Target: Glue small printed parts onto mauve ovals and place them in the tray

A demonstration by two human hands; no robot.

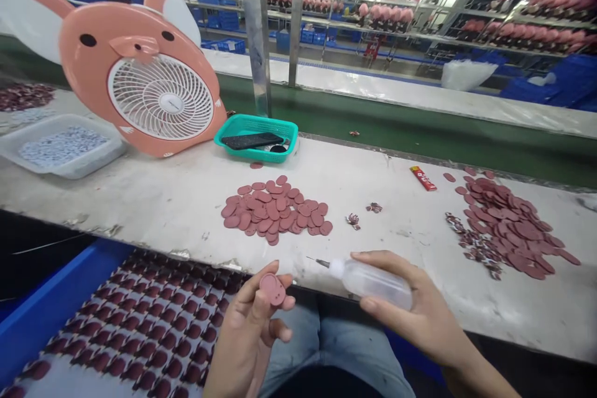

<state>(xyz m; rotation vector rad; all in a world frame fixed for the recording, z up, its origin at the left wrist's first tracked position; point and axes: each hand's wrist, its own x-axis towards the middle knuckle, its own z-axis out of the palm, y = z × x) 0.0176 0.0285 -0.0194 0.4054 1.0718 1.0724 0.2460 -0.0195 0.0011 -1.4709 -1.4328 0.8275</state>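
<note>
My left hand point(247, 336) holds a small pink oval piece with two holes point(273, 289) between thumb and fingers. My right hand point(410, 305) grips a translucent plastic squeeze bottle point(375, 283), and its thin needle tip point(318, 262) points left, toward the pink piece without touching it. Ahead of my hands, a heap of flat pink discs point(275, 211) lies on the white worktop point(177, 211). A larger heap of discs point(504, 227) lies farther right, with small patterned pieces point(476, 245) along its left side.
A blue-framed tray point(56, 317) of dark red pieces in rows sits at lower left. On the worktop are a pink animal-shaped fan point(140, 74), a teal basket holding a phone point(256, 137), a translucent tub point(60, 146) and a red packet point(423, 178).
</note>
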